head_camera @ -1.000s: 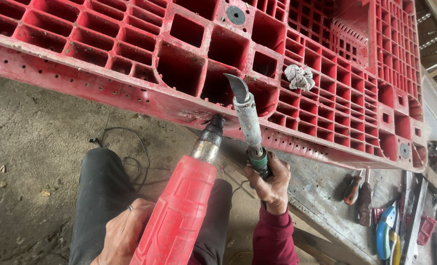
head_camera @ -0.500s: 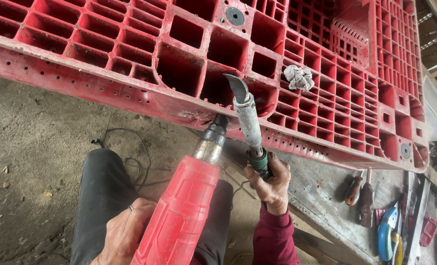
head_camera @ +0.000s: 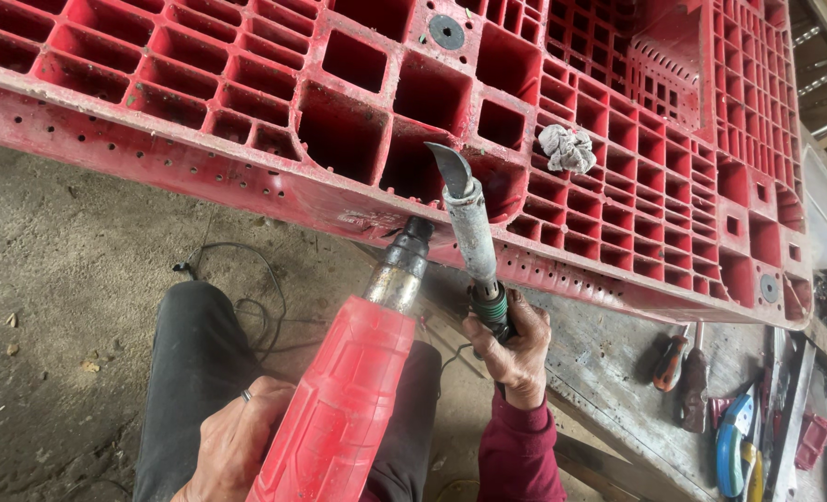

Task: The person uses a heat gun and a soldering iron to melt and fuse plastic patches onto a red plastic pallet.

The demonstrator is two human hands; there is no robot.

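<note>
Your left hand (head_camera: 232,446) is gripping the red heat gun (head_camera: 339,409), your right hand (head_camera: 516,349) the soldering iron (head_camera: 469,228), tip at twelve o'clock, both unmoved against the red pallet (head_camera: 246,84).

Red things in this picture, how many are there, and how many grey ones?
Red: 2, the pallet and the heat gun in the left hand.
Grey: 2, the rag on the pallet and the metal tool in the right hand.
Total: 4.
</note>
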